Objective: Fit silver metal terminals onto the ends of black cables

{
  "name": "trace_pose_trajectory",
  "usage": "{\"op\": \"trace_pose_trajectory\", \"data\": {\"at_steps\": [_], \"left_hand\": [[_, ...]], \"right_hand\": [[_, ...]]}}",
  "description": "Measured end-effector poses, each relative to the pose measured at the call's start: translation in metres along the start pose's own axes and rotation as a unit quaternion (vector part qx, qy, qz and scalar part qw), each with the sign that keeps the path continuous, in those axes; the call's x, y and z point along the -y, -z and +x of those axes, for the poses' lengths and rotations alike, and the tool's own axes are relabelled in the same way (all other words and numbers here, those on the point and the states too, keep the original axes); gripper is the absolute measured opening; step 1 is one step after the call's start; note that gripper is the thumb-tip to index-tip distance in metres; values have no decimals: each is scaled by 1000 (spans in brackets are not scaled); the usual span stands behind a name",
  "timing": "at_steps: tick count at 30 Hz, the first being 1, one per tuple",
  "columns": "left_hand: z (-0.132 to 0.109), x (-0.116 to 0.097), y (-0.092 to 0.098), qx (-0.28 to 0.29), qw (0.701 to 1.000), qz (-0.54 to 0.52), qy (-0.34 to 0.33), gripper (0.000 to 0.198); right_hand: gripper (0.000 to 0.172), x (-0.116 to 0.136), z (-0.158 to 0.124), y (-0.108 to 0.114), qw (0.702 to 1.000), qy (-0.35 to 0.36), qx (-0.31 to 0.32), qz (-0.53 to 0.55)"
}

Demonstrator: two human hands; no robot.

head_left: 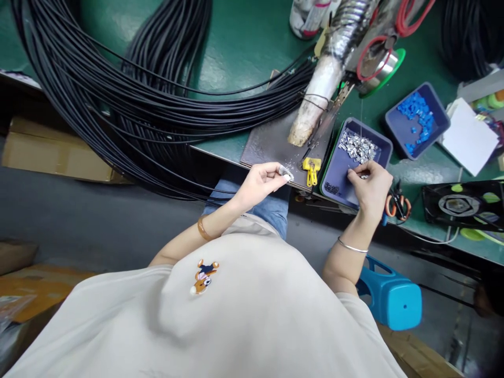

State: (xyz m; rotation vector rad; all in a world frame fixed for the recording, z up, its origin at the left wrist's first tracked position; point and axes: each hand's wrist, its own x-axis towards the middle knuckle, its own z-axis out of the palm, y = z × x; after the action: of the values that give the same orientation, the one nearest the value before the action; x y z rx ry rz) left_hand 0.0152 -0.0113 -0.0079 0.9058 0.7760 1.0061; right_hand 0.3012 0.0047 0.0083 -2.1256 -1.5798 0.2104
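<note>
**Bench edge: both hands at the clip tray**

Edges / room:
- Front edge of green bench (244, 47) runs diag. from frame centre down to lower right. Both hands sit right at it.
- Dark plate (268, 142) lies flush w/ that edge at centre. It is bare near L hand except for the yellow clip (312, 170), which lies betw. the 2 hands.
- Black cable bundle (157, 105) fills upper left and spills over the edge. It crowds the L side and passes just under L wrist.
- Wrapped tool (319, 92) slants in from top centre, tip over the plate, just beyond the hands.
- R side tight: scissors (397, 206) just beside R hand, fan (460, 203) further right.
- Blue stool (389, 296) below R forearm, lower right.

Writing:
- Small printed label on near end of clip tray (337, 168); too small to read.
- Cartoon patch (205, 276) on shirt, no text legible.

Things:
- L hand (258, 184), centre frame: fingers curled in narrow, thumb and fingertips pinching a small silver piece (285, 174). Piece points right toward the yellow clip, long axis approx. left-right.
- R hand (370, 186): fingers bunched, tips down in the clip tray among the metal clips (357, 147). Can't tell if it has 1 gripped.
- Clip tray's long axis runs lower left to upper right. 2nd tray (439, 113) w/ blue bits sits well apart, upper right.
</note>
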Motion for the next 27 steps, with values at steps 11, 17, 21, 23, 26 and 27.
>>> {"op": "trace_pose_trajectory", "data": {"at_steps": [11,17,21,23,26,27], "left_hand": [[2,-2,-2,5,999,37,11,13],[0,-3,1,15,997,80,-1,12],[-1,-2,1,32,992,113,-36,10],[-2,-2,2,36,989,132,-50,9],[-2,-2,3,45,987,148,-52,8],[-2,-1,4,51,986,151,-52,8]], "right_hand": [[17,19,-40,-4,969,-2,-150,195],[26,69,-77,-9,932,15,-31,361],[18,96,-91,-14,943,64,-30,326],[14,101,-92,-16,940,83,-5,330],[7,99,-89,-19,931,93,51,348],[5,98,-88,-20,929,94,68,353]]}}
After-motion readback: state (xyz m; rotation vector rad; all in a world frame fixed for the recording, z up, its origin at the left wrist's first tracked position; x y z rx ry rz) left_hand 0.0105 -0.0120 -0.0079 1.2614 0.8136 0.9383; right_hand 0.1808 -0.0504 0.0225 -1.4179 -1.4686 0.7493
